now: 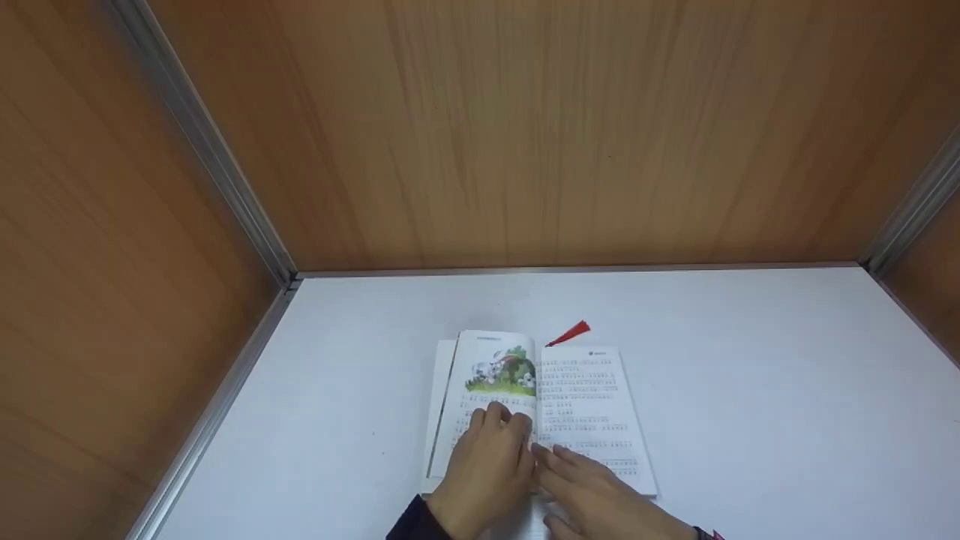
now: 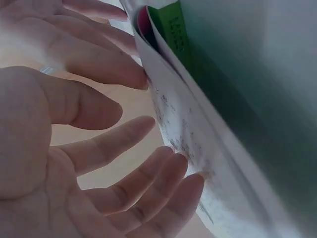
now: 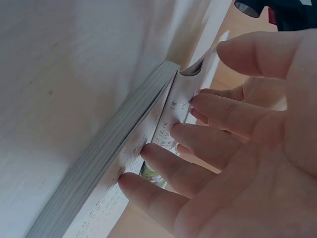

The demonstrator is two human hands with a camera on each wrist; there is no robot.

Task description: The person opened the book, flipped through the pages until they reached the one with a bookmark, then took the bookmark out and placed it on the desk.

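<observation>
An open book [image 1: 585,397] lies on the white table [image 1: 750,390], with a colour picture on its left page and text on the right. A red tassel [image 1: 571,332] sticks out past its top edge. My left hand [image 1: 499,431] lies on the left page by the spine, fingers fairly straight and touching the paper [image 2: 198,144]. My right hand [image 1: 566,461] rests flat on the right page beside it, fingertips on the printed text [image 3: 166,131]. The two hands almost touch at the spine. In the left wrist view a green cover edge [image 2: 173,29] shows behind the page.
Wooden panels [image 1: 525,127] wall the table at the back and on both sides, with metal strips [image 1: 225,195] along the corners. White tabletop spreads left and right of the book.
</observation>
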